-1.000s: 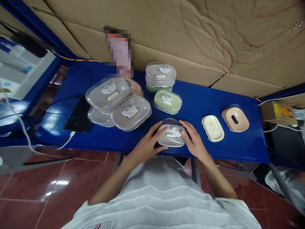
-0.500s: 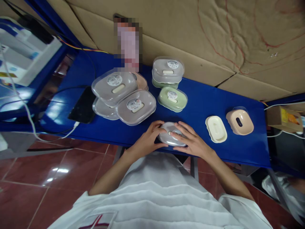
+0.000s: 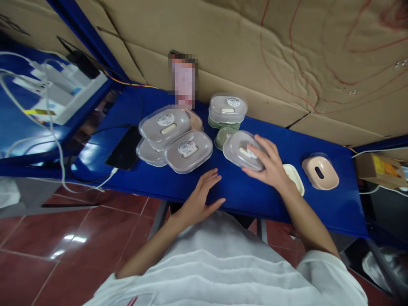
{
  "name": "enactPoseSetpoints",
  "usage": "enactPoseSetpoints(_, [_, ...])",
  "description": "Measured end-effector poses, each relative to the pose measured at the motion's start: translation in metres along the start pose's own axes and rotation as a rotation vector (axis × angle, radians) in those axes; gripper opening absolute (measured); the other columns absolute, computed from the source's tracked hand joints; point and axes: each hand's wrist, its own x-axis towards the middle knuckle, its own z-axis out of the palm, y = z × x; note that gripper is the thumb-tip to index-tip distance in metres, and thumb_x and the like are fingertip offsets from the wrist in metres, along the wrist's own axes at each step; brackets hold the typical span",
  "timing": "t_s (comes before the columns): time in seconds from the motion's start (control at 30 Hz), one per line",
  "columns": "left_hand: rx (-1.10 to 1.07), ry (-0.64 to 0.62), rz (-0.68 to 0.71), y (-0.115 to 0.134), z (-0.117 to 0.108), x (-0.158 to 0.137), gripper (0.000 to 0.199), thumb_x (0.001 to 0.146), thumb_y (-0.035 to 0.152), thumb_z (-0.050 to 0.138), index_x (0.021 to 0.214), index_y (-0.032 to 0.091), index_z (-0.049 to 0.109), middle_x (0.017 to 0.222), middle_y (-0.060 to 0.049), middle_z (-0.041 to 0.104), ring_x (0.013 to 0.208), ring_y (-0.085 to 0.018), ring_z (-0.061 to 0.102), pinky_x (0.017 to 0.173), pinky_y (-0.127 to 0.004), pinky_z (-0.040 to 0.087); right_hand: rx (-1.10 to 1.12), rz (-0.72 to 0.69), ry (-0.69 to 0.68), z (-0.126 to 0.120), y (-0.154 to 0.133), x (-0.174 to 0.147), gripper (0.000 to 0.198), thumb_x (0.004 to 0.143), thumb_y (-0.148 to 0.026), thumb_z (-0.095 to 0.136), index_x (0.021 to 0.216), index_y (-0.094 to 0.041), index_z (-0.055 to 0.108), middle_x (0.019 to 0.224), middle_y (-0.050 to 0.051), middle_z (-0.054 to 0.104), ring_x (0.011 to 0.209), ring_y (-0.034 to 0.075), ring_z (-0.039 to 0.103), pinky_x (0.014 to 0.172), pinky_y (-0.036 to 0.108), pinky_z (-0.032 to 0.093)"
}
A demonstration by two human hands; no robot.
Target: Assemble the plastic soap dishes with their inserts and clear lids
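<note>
My right hand (image 3: 270, 163) grips a grey lidded soap box (image 3: 239, 148) by its right end, with a cream piece and a round label on top. The box is raised and partly covers a green soap box (image 3: 221, 139) behind it. My left hand (image 3: 204, 195) is over the front of the table with its fingers apart and nothing in them. Left of centre, several grey soap boxes (image 3: 188, 158) lie close together, one resting on others. A cream dish (image 3: 296, 180) is partly hidden behind my right wrist.
A peach box (image 3: 321, 173) stands at the right on the blue table (image 3: 172, 187). Behind are stacked boxes (image 3: 228, 108) and a cardboard wall (image 3: 255, 68). On the left lie a black phone (image 3: 123, 151) with a white cable and a power strip (image 3: 76, 91).
My right hand has carried the grey soap box forward, away from my body, to in front of the green one. My left hand has let go of it and opened.
</note>
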Motion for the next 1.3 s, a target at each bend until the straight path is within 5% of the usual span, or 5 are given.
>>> enactPoseSetpoints(0.27, [0.024,-0.127,0.013,0.008,0.007,-0.006,0.055,0.105,0.024,0.063,0.157,0.027,0.045,0.159,-0.017,0.050,0.151,-0.027,0.052,0.121,-0.049,0.053,-0.147,0.049,-0.155,-0.003,0.013,0.054,0.086,0.098,-0.066,0.067,0.169,-0.030,0.035,0.180,0.012,0.025,0.167,0.043,0.017,0.130,0.068,0.021])
enactPoseSetpoints(0.57, [0.089,-0.249,0.059,0.004,0.014,0.009,0.054,0.106,0.027,0.063,0.157,0.029,0.049,0.158,-0.012,0.057,0.146,-0.026,0.058,0.120,-0.046,0.054,-0.459,0.637,0.054,-0.022,-0.014,-0.144,0.064,0.108,-0.053,0.052,0.163,-0.021,0.044,0.150,0.024,0.062,0.146,0.045,0.053,0.116,0.073,0.039])
enactPoseSetpoints(0.77, [0.253,-0.421,0.333,0.012,0.038,0.049,0.055,0.106,0.030,0.063,0.159,0.025,0.050,0.171,-0.014,0.043,0.160,-0.034,0.040,0.129,-0.057,0.041,-0.097,0.437,-0.162,-0.004,-0.047,-0.164,0.069,0.109,-0.045,0.052,0.172,-0.031,0.026,0.173,0.015,0.041,0.163,0.035,0.033,0.127,0.063,0.033])
enactPoseSetpoints(1.03, [0.399,-0.358,0.323,0.000,0.033,0.040,0.028,0.107,0.027,0.062,0.133,0.021,0.070,0.153,-0.011,0.065,0.152,-0.030,0.052,0.126,-0.051,0.046,-0.595,0.854,0.224,-0.061,0.072,-0.194,0.054,0.106,-0.053,0.057,0.146,-0.018,0.065,0.150,0.021,0.065,0.146,0.043,0.054,0.118,0.067,0.037])
enactPoseSetpoints(1.3, [0.378,-0.241,0.226,-0.004,0.028,0.032,0.028,0.104,0.017,0.063,0.131,0.020,0.069,0.153,-0.014,0.063,0.150,-0.030,0.054,0.118,-0.049,0.056,-0.387,0.479,0.073,-0.021,0.016,-0.157,0.036,0.109,-0.027,0.059,0.144,-0.026,0.066,0.139,0.008,0.075,0.131,0.026,0.068,0.120,0.050,0.038])
